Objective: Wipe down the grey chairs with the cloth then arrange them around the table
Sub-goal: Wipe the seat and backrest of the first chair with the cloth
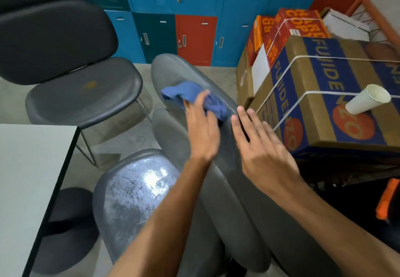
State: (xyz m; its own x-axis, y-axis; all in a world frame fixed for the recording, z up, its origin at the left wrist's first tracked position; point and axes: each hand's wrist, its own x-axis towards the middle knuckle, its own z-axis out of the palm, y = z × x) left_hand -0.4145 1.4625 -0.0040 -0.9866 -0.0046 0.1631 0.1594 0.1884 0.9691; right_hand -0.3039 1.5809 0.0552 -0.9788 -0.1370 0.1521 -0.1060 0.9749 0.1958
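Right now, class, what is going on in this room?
A person is wiping a grey chair's backrest. The left hand presses a blue cloth against it, while the right hand rests on the backrest's edge. That chair's seat looks wet and streaky. A second grey chair stands beside the white table, and a paper cup lies on a cardboard box.

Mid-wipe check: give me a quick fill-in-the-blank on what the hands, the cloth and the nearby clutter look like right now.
1. The left hand presses a ____ cloth against the grey chair backrest.
2. The right hand rests on the backrest's ____ edge, holding nothing.
3. A white paper cup lies on its ____ atop the cardboard box.

Missing words: blue; right; side
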